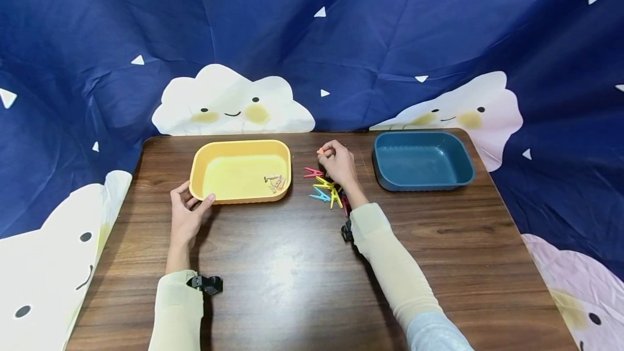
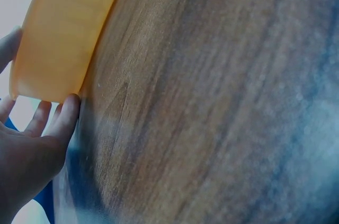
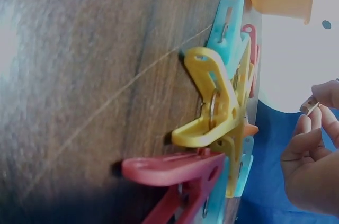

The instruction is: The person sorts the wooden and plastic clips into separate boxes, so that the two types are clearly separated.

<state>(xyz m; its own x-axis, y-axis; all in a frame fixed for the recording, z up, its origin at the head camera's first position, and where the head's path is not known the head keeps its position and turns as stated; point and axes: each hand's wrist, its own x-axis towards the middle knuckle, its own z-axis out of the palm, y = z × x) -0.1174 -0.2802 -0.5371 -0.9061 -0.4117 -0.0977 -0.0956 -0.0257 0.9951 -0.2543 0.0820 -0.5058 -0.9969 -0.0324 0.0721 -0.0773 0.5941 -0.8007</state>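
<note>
My left hand point(image 1: 187, 218) grips the near left corner of a yellow plastic bin point(image 1: 200, 164), its thumb on the near side and its fingers on the left wall. Several small clothespins point(image 1: 276, 182) lie inside at the bin's right end. My right hand point(image 1: 338, 166) pinches a small orange-tan clothespin point(image 3: 310, 106) between thumb and fingertips, above the table to the right of the bin. Below that hand lies a loose pile of larger plastic clothespins: red point(image 1: 313, 173), yellow point(image 3: 212, 102) and blue point(image 3: 226, 33). The wrist and forearm hide part of the pile.
A dark blue plastic bin point(image 1: 424, 184) stands at the back right of the brown wooden table point(image 1: 283, 253). Behind the table hangs a blue curtain point(image 1: 351, 42) with white clouds. Dark wrist cameras point(image 1: 209, 285) sit on both sleeves.
</note>
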